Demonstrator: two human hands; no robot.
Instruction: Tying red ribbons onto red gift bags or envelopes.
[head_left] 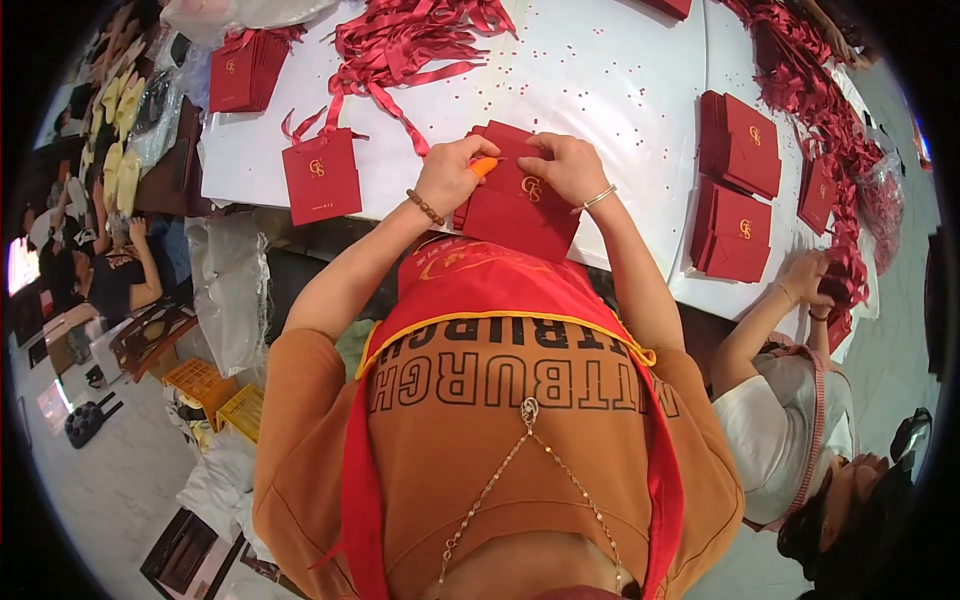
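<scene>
At the table's near edge lies a flat red paper bag (515, 215) with a gold emblem, and more red bags show beneath it. My left hand (450, 180), with a beaded bracelet at the wrist, is closed on a small orange tool (484, 166) by the bag's upper left; its working end is too small to make out. My right hand (570, 172), wearing a light bangle, pinches the bag's upper right edge between thumb and fingers. To the left, one red bag with ribbon handles (321, 178) lies flat by the edge.
Loose red ribbons (400, 45) are heaped at the far side, beside a bag stack (245, 75). Small red dots litter the white table (620, 130). Further bag stacks (735, 230) stand right. A co-worker's hand (808, 278) handles ribbons there. Yellow crates (205, 385) sit lower left.
</scene>
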